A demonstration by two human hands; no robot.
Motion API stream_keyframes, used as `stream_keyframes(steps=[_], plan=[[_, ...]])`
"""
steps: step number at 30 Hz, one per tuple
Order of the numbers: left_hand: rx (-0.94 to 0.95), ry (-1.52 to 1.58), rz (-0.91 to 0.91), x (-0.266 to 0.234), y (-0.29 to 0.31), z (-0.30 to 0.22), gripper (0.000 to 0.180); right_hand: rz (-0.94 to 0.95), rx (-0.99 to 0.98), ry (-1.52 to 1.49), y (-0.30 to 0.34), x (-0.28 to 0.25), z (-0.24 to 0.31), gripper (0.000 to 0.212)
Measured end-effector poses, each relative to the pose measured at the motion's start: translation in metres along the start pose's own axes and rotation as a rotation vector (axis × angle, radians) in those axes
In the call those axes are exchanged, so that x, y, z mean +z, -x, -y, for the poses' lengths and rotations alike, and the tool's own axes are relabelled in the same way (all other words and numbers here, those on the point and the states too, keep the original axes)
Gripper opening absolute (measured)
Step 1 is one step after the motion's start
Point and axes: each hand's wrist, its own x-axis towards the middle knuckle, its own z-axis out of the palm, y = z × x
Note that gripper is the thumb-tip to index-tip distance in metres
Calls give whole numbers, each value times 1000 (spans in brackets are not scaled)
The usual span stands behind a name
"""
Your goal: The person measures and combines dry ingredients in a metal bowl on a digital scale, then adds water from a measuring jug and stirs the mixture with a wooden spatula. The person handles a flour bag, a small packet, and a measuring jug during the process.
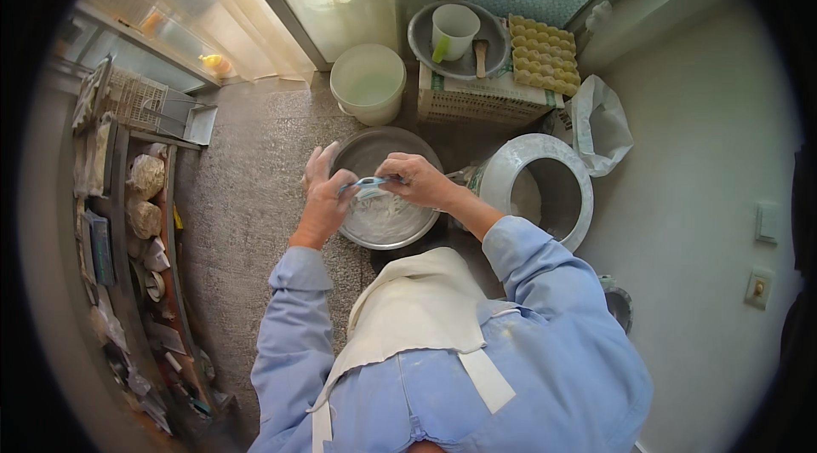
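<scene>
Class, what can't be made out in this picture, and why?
All in the head view:
What the blue-and-white item is: too small, partly covered by the left hand and right hand.
Most of the grey round object: hidden by the right sleeve.
Lower items on the shelf: too small, blurred.

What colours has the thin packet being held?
The packet looks blue and white, clearest in head view.

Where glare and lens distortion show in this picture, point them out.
Head view: bright glare on the tall, pale translucent pane at top; head view: the long grey-brown shelf unit curves along the left rim; head view: the thin blue-and-white object between left hand and right hand is too small for clear detail.
</scene>
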Motion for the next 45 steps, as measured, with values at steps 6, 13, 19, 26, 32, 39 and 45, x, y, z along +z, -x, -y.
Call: stream_keyframes(steps=[6,13,19,26,32,39,45], plan=[[-154,-102,-10,8,3,4,10,-370,458,-227,-1,-50,-97,43],[-313,-193,10,7,17,8,9,-983,1086,-798,-25,-121,-246,16],[-438,-218,1,4,34,7,9,-1296,1118,-952,-63,-136,-282,18],[-516,-195,-37,5,44,9,8,-1315,1103,-953,-69,-144,-285,25],[-567,-155,-45,11,43,8,8,-1357,1033,-980,-70,-154,-287,40],[-590,-107,-59,18,40,2,7,-1270,937,-972,-67,-165,-269,37],[-548,-119,-61,18,43,5,6,-1165,636,-1145,-56,-177,-253,25]])
